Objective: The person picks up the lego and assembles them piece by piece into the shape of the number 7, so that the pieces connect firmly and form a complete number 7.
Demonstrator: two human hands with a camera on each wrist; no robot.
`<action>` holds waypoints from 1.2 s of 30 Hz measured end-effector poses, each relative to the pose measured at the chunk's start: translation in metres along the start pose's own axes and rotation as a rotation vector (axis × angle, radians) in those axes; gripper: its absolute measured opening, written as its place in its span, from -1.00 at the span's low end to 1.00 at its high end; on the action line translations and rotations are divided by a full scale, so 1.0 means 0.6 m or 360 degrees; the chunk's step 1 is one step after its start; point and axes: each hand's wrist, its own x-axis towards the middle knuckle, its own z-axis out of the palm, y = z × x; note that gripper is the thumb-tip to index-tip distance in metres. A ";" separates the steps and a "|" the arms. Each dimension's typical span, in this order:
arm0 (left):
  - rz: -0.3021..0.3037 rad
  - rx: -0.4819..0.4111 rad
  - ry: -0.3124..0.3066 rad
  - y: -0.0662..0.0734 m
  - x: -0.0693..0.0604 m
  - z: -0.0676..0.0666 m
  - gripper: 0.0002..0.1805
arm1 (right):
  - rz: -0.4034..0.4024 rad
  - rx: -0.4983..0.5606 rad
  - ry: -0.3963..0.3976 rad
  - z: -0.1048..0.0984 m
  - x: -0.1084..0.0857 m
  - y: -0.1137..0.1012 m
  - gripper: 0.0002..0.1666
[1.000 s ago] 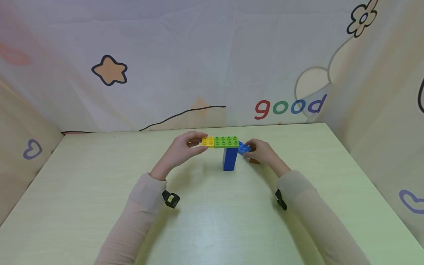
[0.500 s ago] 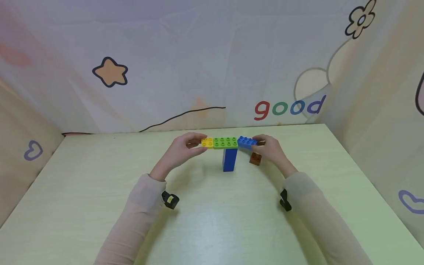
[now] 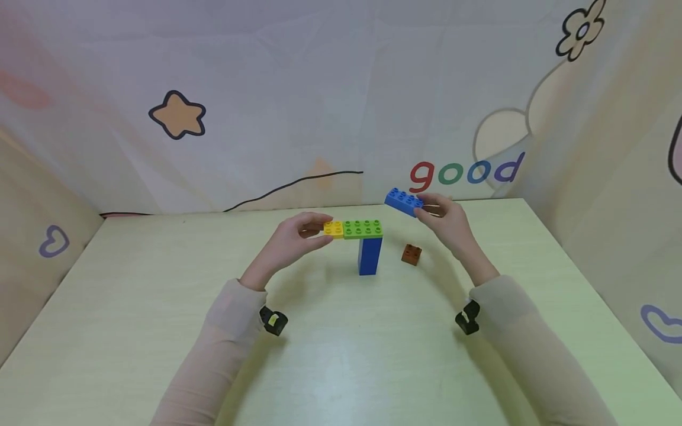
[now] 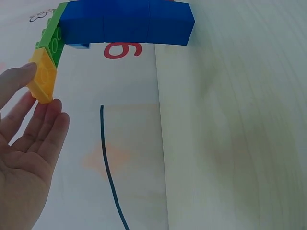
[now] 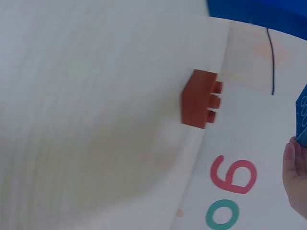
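My left hand (image 3: 290, 236) pinches a yellow brick (image 3: 333, 229) between thumb and fingers. Beside that brick, its edge against it, sits a green brick (image 3: 363, 228) on top of a blue column (image 3: 370, 257) of stacked bricks that stands on the table. The left wrist view shows the yellow brick (image 4: 44, 76) jutting past the green one at the column's top. In my right hand (image 3: 446, 222) a blue brick (image 3: 403, 202) with studs up is pinched at one end, raised behind and right of the column. A small brown brick (image 3: 411, 254) lies right of the column.
The pale wooden table (image 3: 341, 355) reaches back to a printed cloth backdrop (image 3: 277, 118). Cloth also hangs along the left and right sides. Dark wrist cameras (image 3: 274, 320) are strapped to both sleeves.
My right hand has lifted the blue brick up and back, away from the column and the brown brick, which is now fully uncovered. The left hand stays in place on the yellow brick.
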 end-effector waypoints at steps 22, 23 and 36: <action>-0.0057 0.0008 0.0012 -0.005 0.002 0.002 -0.48 | -0.0233 0.0123 -0.0202 0.056 -0.030 -0.074 -0.53; -0.0053 0.0009 0.0012 -0.005 0.002 0.002 -0.46 | -0.0238 0.0117 -0.0209 0.059 -0.030 -0.076 -0.53; -0.0030 -0.0063 0.0008 -0.009 0.003 0.000 -0.39 | -0.0304 0.0048 -0.0285 0.087 -0.032 -0.087 -0.54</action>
